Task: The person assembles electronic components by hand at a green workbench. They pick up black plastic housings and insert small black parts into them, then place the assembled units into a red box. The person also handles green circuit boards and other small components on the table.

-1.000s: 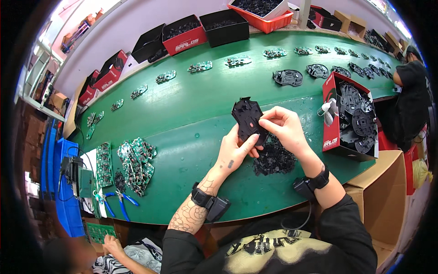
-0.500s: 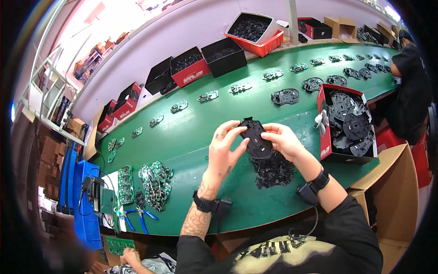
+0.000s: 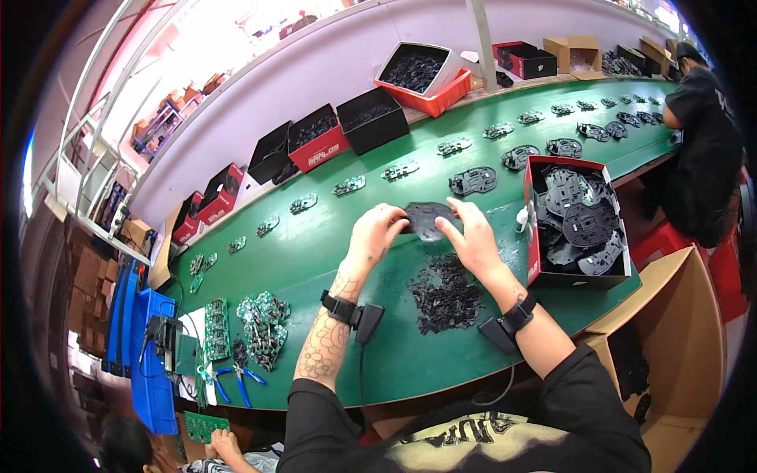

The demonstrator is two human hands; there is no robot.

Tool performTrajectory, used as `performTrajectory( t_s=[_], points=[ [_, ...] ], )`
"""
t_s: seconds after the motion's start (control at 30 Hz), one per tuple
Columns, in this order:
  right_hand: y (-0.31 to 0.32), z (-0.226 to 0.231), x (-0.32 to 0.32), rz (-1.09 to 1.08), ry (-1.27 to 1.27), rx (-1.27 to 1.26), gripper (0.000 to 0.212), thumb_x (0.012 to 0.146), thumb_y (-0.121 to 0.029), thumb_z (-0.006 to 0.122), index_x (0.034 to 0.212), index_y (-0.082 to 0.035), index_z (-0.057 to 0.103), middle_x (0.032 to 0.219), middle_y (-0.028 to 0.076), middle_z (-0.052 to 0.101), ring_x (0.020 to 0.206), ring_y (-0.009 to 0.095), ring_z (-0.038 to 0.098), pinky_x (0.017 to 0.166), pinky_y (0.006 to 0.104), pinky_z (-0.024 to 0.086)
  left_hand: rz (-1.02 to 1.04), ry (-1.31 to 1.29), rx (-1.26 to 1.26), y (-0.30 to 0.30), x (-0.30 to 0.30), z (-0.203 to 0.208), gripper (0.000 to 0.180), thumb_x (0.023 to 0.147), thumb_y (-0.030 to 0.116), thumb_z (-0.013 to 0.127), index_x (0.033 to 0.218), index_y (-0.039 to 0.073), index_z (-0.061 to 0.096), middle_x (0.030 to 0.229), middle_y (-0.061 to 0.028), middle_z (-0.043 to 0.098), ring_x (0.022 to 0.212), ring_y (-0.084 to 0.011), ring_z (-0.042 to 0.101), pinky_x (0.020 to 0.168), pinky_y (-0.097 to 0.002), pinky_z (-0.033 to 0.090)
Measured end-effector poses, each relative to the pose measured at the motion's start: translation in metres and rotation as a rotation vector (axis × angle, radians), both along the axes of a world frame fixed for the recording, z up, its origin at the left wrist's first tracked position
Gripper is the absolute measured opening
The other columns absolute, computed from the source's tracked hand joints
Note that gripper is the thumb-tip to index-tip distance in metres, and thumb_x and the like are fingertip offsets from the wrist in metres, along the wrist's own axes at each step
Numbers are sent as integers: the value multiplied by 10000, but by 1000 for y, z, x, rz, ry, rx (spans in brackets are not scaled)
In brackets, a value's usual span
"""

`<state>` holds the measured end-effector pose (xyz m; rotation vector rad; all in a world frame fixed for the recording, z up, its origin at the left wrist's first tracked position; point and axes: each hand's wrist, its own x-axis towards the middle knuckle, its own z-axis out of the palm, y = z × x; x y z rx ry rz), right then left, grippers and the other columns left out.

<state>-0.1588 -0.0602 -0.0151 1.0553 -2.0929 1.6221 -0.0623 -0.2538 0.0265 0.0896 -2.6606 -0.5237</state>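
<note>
Black shell [image 3: 428, 221] held up in both hands over the green tabletop [image 3: 323, 244], about midway between near and far edges, right of centre; surface detail blurred. Left hand [image 3: 374, 240]: thumb and fingertips drawn close together, pinching the shell's left end. Right hand [image 3: 475, 243]: thumb and fingers parted only by the shell's right end, gripping there lightly, as far as can be judged. For sound handling: support both ends evenly, grip by the rim, leave the broad middle uncovered, and turn with fingertips rather than squeezing, since thin plastic would probably flex. Advisable also: clearance above the heap of small black parts [image 3: 445, 296], spread between shell and near edge, to avoid snagging. Beyond the hands, toward the far edge: one loose shell [image 3: 473, 181], then a line of circuit boards [image 3: 400, 169] running alongside that edge. Toward the near edge at right: red-sided box [image 3: 534, 229] filled with similar shells. Toward the near left corner: piled circuit boards [image 3: 262, 327] and blue-handled pliers [image 3: 222, 386].
</note>
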Motion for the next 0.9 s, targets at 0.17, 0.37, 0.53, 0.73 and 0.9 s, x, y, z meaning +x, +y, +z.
performTrajectory(
  t_s=[0.17,0.37,0.53,0.73,0.9],
  points=[
    [19,1,-25,12,22,175,262,851,-221,651,1037,-36,649,871,119,639,893,309,596,821,400,473,176,94,53,-31,-36,-42,176,812,150,697,921,15,666,839,-123,651,770,-255,638,708,-346,510],
    [18,1,-15,224,-168,447,192,743,-196,677,834,-37,735,814,153,688,784,298,671,736,385,524,260,210,15,-15,-32,-29,242,826,145,692,1024,11,658,935,-126,625,731,-192,611,690,-309,496],
    [28,-4,-24,466,-193,514,225,701,-188,698,857,-33,741,790,163,701,738,278,687,720,356,535,-381,536,815,147,35,113,96,923,41,570,992,-5,618,945,-94,588,785,-148,561,679,-280,478],
    [17,2,-4,486,-81,533,151,696,-164,706,758,-27,706,760,159,669,769,316,657,726,398,519,-1425,420,1256,212,121,156,183,857,87,663,978,-50,667,934,-207,652,718,-291,641,542,-350,497],
    [21,-3,-11,519,-72,516,141,734,-163,685,762,-28,657,773,149,633,811,322,624,749,412,497,-1431,342,1238,210,122,150,75,819,33,670,841,-37,657,871,-178,632,647,-263,605,530,-343,473]
  ],
)
